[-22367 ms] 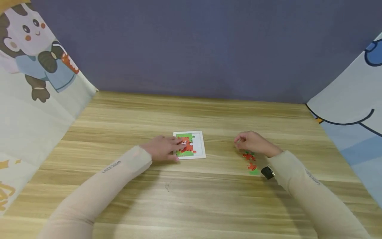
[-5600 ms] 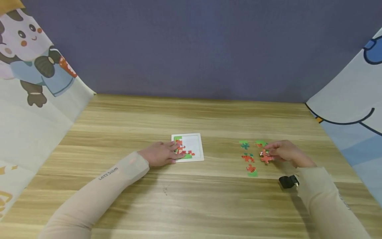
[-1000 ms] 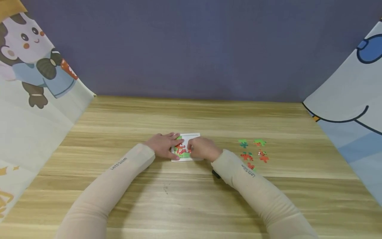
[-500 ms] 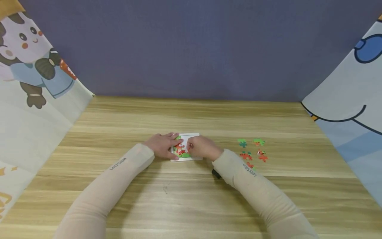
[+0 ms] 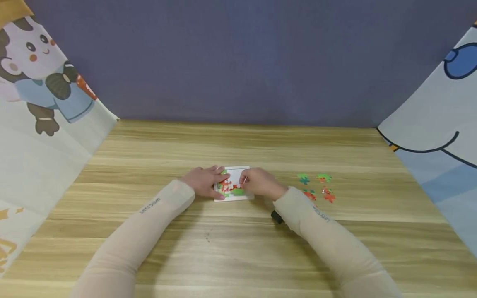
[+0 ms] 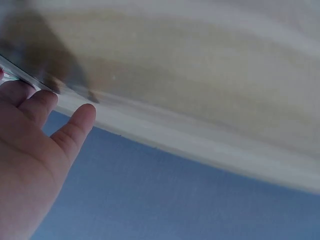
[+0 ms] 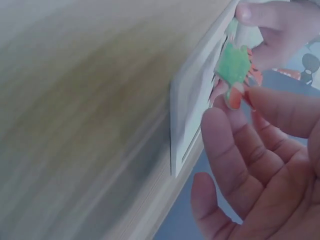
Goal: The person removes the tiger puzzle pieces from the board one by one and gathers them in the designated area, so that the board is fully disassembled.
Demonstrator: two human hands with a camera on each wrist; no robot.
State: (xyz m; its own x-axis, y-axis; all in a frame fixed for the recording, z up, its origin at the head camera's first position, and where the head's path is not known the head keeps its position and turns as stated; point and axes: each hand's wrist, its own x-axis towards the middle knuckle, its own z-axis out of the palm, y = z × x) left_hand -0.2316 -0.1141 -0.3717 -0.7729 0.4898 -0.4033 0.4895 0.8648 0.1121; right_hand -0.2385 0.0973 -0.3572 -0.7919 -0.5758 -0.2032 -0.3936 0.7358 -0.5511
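Note:
A white puzzle frame lies on the table, with orange and green jigsaw pieces along its left side. My left hand rests on that side, fingers spread and partly covering the pieces. Over the frame's right part, my right hand pinches a green and orange puzzle piece between thumb and fingers. In the right wrist view this piece stands tilted. The left wrist view shows the left hand with straight fingers at the frame's edge.
Several loose puzzle pieces lie to the right, among them a green one and an orange one; the right sleeve partly hides others. A dark blue partition stands behind the wooden table.
Since 22 seconds ago, pieces have left the frame and more lie at the right. Within the last half second, my right hand shifted slightly right and the pinched piece tilted up. The left hand stayed.

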